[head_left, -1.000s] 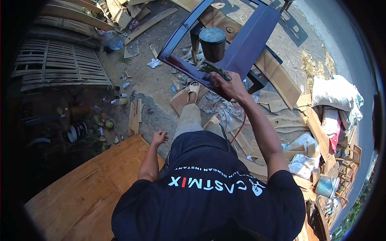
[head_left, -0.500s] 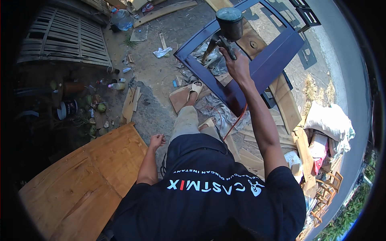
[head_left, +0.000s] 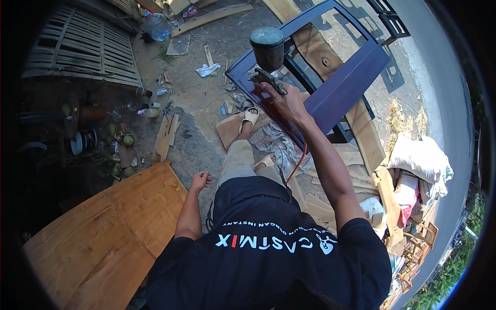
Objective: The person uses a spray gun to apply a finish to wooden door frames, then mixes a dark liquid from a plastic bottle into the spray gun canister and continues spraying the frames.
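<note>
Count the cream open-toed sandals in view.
2. The cream left sandal is below the right hand and its dark cup-topped spray gun in the picture; the cream right sandal is lower still. Others could be hidden.

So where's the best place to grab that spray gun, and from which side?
Probably the spray gun's slimmer part below its cup, from the near side, as the right hand does; the wide, round cup on top would be clumsier.

The spray gun [head_left: 270, 79] is partly hidden by the right fingers [head_left: 277, 99] around it.
</note>
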Motion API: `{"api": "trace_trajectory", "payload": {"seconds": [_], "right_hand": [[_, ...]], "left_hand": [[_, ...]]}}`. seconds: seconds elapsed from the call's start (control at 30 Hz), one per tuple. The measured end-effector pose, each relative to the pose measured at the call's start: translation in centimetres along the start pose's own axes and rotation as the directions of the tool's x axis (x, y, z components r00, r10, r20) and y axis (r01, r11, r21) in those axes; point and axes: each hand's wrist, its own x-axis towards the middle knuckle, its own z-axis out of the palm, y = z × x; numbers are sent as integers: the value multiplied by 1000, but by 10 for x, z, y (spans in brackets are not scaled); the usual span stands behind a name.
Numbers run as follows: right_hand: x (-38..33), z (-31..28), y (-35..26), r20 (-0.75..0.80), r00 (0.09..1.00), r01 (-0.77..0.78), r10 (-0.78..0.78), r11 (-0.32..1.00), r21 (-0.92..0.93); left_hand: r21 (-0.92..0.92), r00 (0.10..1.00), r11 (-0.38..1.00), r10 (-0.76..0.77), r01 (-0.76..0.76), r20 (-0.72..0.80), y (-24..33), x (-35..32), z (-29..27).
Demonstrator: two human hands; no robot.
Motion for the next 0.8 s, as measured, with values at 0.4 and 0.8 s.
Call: {"api": "trace_trajectory", "payload": {"seconds": [0.4, 0.8], "right_hand": [[69, -59, 23, -468, 881, -64, -69, 963, -261], [17, -57, 40, -189, 974, -119, 127, 992, 52]], "left_hand": [[47, 998, 997, -64, 63, 27, -13, 0, -5], [107, 996, 994, 7, -16, 86, 20, 13, -12]]}}
